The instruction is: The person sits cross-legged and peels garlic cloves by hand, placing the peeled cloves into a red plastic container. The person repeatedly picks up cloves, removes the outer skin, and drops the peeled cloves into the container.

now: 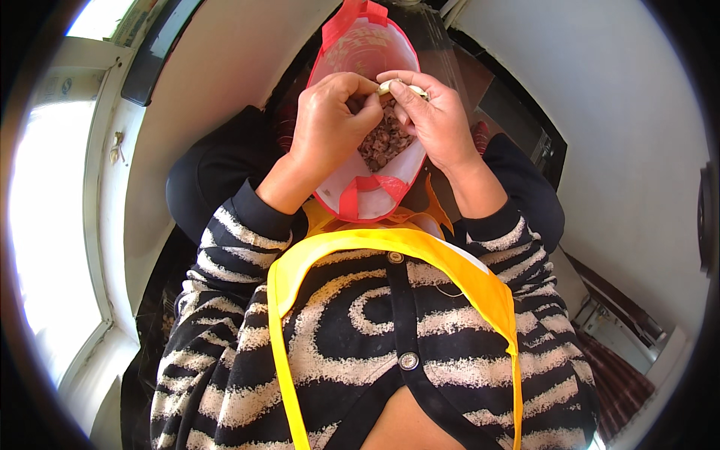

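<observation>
My right hand [436, 115] pinches a small pale, elongated piece [388, 87] between thumb and fingers; it may be a pod or a clove, and I cannot tell which. From the other side, my left hand [334, 118] has its thumb and forefinger closed at the piece's left end. Both hands are held above the open mouth of a red tote bag [371, 199] with a whitish inside. Down in the bag lies a heap of brownish-red bits [385, 140], like husks or shells. My left fingers and palm hide part of the heap.
The bag stands between my knees, its red handles [355, 17] up at the far end. A yellow apron [360, 239] hangs over my striped cardigan. White walls [585, 84] rise at either side, with a bright window [56, 225] at the left. Dark tiles [517, 124] cover the floor.
</observation>
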`<state>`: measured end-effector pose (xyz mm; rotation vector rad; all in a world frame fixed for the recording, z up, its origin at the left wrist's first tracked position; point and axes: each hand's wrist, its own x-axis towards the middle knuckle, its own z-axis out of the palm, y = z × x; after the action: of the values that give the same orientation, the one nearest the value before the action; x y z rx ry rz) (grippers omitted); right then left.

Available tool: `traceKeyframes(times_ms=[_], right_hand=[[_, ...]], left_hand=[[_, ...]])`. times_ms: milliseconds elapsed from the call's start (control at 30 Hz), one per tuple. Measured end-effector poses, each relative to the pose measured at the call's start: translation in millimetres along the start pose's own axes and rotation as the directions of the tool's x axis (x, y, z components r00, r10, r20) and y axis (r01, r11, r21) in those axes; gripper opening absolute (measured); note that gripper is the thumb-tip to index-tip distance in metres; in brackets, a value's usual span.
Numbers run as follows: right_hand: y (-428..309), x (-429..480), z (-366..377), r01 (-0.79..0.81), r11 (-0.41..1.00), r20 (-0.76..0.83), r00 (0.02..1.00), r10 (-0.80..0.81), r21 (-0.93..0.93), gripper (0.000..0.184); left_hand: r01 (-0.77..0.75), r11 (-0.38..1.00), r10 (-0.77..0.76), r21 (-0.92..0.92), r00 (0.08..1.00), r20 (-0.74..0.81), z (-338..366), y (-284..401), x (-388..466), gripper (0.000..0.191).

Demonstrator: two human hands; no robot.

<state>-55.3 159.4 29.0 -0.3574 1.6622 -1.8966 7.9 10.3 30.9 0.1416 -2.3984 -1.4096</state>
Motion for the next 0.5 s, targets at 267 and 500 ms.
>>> traceKeyframes(times_ms=[267,500], right_hand=[[-3.7,1.9,-3.3,-0.174,0.943,0.145,0.980,0.138,0.285,0.023],[-7.4,-0.8,-5.4,-0.249,0.932,0.236,0.953,0.188,0.262,0.025]], left_hand=[[0.280,0.900,-0.278,-0.335,0.959,0.055,0.0,-4.1,3.3,0.010],[0.175,0.967,-0.181,-0.183,0.983,-0.015,-3.6,-6.3,4.9,0.010]])
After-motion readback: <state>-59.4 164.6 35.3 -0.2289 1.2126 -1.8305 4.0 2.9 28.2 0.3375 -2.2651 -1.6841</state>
